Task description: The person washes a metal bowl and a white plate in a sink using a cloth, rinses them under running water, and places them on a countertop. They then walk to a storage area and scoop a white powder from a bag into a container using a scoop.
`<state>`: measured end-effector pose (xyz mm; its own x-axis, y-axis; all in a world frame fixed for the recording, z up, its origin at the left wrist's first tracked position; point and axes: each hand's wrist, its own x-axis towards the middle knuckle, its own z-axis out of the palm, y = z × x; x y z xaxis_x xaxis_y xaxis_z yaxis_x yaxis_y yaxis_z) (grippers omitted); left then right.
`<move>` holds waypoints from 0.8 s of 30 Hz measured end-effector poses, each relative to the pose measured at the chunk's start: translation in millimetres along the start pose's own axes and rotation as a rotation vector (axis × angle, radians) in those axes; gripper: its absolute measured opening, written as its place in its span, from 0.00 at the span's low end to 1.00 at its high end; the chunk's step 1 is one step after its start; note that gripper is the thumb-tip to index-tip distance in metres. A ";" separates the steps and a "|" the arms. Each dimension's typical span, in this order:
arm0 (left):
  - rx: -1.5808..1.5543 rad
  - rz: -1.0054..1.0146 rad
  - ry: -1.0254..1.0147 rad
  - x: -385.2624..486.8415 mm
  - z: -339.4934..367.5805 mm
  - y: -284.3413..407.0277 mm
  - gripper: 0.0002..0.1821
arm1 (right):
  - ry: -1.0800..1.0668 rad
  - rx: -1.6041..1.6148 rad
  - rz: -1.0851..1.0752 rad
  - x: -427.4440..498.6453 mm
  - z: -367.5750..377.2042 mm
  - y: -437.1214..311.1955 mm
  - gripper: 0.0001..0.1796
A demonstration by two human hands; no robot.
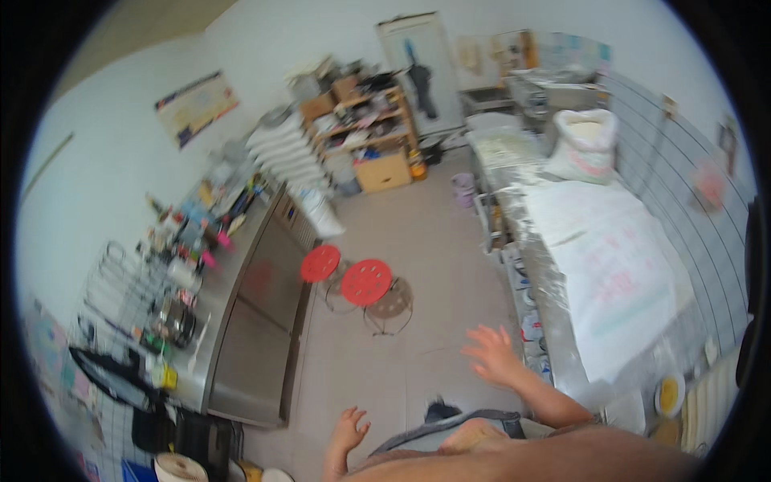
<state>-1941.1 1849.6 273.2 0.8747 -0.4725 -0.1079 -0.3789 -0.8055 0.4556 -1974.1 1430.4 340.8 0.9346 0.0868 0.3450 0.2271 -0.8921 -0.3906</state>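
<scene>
Both of my hands are free of any object. My left hand (350, 429) hangs over the floor at the lower middle, its fingers apart. Farther right, my right hand (493, 355) is held out with spread fingers, near the front edge of the floured metal worktable (545, 265) but apart from it. On that table lies a flat white woven sack (614, 283) with faded pink print. Behind it an open white sack (583, 147) stands upright, with pale powder, probably flour, at its mouth. Two round stools with red seats (366, 282) (320, 263) stand on the floor ahead of me.
A steel counter with cabinet doors (256, 355) runs along the left, crowded with bottles and a metal pot (174, 322). At the back are a cluttered wooden shelf (367, 138), stacked white sacks (289, 150) and a door (415, 72). A purple bucket (464, 190) sits by the table.
</scene>
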 end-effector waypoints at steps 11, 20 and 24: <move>0.194 -0.037 -0.084 329.0 -94.4 -69.8 0.23 | 0.033 -0.043 0.248 259.1 44.8 124.3 0.18; 0.075 0.096 0.090 650.2 -103.8 -82.5 0.23 | -0.054 -0.112 0.306 474.9 112.8 332.0 0.20; 0.054 -0.223 -0.133 699.0 -103.2 -110.6 0.23 | -0.179 0.066 0.030 640.8 140.4 375.0 0.19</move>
<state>-1256.6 1645.4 238.6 0.8921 -0.3215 -0.3173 -0.2004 -0.9112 0.3598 -1251.5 1213.7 295.5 0.9737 0.1433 0.1772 0.2102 -0.8651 -0.4555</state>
